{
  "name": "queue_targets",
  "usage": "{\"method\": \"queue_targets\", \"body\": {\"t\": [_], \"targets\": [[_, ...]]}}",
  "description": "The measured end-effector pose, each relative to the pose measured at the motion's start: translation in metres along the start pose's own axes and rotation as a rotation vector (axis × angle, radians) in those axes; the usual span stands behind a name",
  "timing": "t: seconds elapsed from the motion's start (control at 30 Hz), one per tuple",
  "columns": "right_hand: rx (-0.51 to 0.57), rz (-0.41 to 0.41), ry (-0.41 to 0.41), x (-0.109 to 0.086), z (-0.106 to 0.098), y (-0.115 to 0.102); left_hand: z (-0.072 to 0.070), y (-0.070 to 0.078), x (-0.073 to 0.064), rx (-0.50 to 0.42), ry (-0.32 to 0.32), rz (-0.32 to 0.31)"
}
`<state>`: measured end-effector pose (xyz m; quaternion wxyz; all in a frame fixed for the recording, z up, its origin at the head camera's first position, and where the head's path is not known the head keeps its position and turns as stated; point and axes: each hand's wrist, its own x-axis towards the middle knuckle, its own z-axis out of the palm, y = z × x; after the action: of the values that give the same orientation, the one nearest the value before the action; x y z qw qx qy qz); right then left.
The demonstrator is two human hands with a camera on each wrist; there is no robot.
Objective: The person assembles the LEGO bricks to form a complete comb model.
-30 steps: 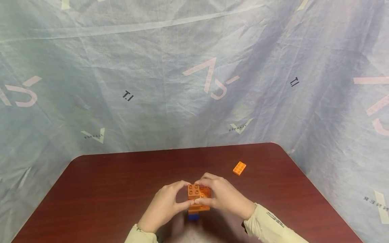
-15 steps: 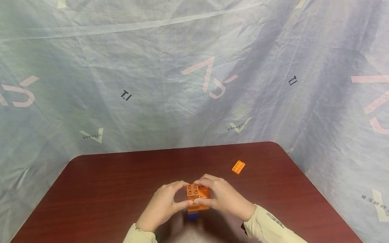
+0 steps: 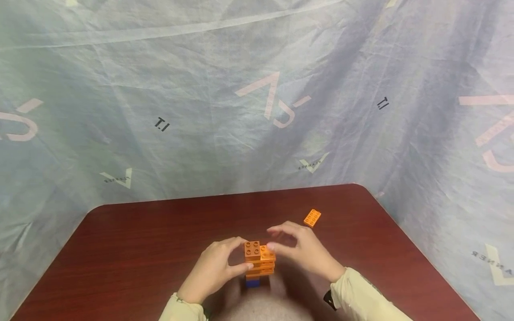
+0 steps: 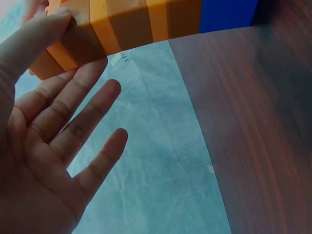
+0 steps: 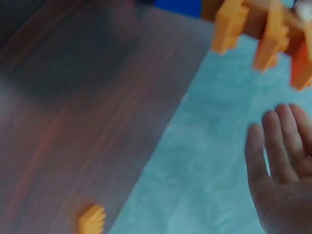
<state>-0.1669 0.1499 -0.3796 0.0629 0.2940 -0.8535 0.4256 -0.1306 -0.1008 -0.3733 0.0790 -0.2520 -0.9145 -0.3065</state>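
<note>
A tower of toy building bricks (image 3: pixel 252 256) stands near the front of the table. Brown-orange bricks alternate with lighter orange plates (image 3: pixel 267 257) that jut out to the right; a blue brick (image 3: pixel 253 283) forms the base. My left hand (image 3: pixel 214 271) pinches the upper tower from the left, thumb on the near side, while its other fingers extend loosely in the left wrist view (image 4: pixel 73 131). Beside the tower on the right, my right hand (image 3: pixel 309 254) holds nothing, its fingers loosely spread. Its thumb tip is close to the top plate; whether they touch I cannot tell.
A loose orange studded plate (image 3: pixel 312 218) lies on the dark red table (image 3: pixel 160 232), beyond the right hand. A grey printed cloth (image 3: pixel 217 111) hangs behind the table and along both sides.
My right hand has let go of the tower and drawn away to the right, uncovering the jutting plates. The left hand keeps its pinch. The head view has shifted slightly.
</note>
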Motion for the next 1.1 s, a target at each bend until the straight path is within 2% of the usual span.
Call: {"method": "queue_targets", "body": {"t": [0.2, 0.37, 0.5, 0.77, 0.9, 1.1], "targets": [[-0.131, 0.219, 0.205, 0.002, -0.009, 0.03, 0.0, -0.001, 0.0, 0.024, -0.013, -0.013], [-0.292, 0.426, 0.265, 0.003, -0.022, 0.052, -0.001, -0.001, 0.0, 0.029, -0.024, -0.021], [-0.355, 0.575, 0.25, 0.005, -0.03, 0.068, -0.001, -0.001, 0.0, 0.015, -0.044, -0.037], [-0.417, 0.749, 0.184, 0.009, -0.035, 0.097, -0.001, -0.001, -0.001, 0.001, -0.087, -0.074], [-0.432, 0.792, 0.151, 0.01, -0.036, 0.105, -0.001, -0.001, -0.001, 0.008, -0.092, -0.075], [-0.439, 0.809, 0.116, 0.017, -0.036, 0.113, -0.002, -0.001, 0.0, 0.023, -0.088, -0.079]]}}
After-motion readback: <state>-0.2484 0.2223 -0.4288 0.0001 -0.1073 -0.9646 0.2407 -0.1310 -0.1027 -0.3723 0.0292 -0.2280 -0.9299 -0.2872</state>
